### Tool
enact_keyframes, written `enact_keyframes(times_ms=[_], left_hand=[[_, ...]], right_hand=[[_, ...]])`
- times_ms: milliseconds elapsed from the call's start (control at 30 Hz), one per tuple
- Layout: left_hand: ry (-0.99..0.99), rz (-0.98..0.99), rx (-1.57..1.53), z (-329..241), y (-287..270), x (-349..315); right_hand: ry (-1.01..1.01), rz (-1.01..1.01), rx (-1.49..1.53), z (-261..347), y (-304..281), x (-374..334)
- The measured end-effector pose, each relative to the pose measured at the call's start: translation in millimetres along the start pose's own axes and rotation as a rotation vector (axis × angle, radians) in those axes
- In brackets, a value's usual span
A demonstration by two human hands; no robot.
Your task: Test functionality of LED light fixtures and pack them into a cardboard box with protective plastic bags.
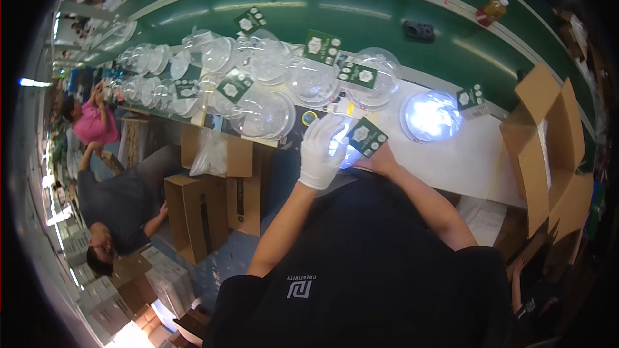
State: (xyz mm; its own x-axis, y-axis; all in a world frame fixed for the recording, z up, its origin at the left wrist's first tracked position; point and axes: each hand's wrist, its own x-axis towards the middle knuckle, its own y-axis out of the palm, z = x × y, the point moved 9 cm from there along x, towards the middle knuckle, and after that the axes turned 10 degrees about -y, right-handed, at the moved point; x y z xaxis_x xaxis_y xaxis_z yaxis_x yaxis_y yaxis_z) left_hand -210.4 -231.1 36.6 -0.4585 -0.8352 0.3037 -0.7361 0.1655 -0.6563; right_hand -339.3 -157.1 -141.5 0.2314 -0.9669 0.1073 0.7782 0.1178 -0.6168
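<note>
Factory floor, assembly/packing line by the look of it. Long green conveyor-like surface (361,9) runs alongside a white bench (422,164). Same clear domed units (258,119) repeat in rows down the bench, several with matching green cards (322,48), so batch work. Open carton (545,154) at the bench's right end, cardboard boxes (196,219) below, stacked cartons (171,287) behind. Person in pink (98,124) farther down the line, person in a dark shirt (119,200) by the boxes.
</note>
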Motion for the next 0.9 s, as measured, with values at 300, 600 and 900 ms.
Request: enact_keyframes(times_ms=[300, 600, 900], left_hand=[[-0.060, -0.088, 0.016, 7, -23, 22], [-0.244, -0.037, -0.053, 34, -30, 28], [-0.182, -0.071, -0.056, 37, -26, 34]], right_hand=[[-0.084, -0.016, -0.074, -2, 23, 46], [-0.083, -0.168, -0.071, 26, 12, 60], [-0.135, -0.012, -0.036, 23, -6, 59]])
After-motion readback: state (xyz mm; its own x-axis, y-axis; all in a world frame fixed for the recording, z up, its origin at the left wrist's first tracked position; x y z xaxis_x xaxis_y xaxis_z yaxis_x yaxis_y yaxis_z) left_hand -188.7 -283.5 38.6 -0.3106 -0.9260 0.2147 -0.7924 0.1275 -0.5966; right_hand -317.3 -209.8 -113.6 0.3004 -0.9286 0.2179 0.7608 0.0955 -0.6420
